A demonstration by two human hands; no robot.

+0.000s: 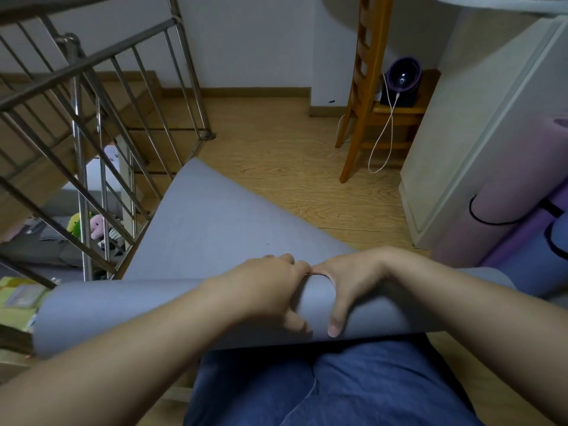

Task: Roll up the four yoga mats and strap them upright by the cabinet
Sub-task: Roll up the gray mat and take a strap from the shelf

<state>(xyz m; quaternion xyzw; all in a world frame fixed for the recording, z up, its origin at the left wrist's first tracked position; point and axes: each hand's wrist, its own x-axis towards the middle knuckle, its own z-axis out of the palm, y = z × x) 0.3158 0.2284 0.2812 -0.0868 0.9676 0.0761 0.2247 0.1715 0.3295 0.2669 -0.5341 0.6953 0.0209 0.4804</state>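
Observation:
A grey-blue yoga mat (196,229) lies partly rolled in front of me; its rolled part (123,305) runs left to right across my lap and its flat end reaches toward the stair railing. My left hand (270,290) and my right hand (347,284) sit side by side on top of the roll, fingers curled over its far side and thumbs on the near side. At the right, a pink rolled mat (504,204) with a black strap stands against the white cabinet (479,139). A purple rolled mat (522,238) and a blue rolled mat (534,265) lean beside it.
A metal stair railing (101,124) borders the left, with the stairwell below it. A wooden chair (365,96) holding a small dark fan (402,78) and a white cable stands at the back right. Wooden floor (285,167) lies beyond the mat.

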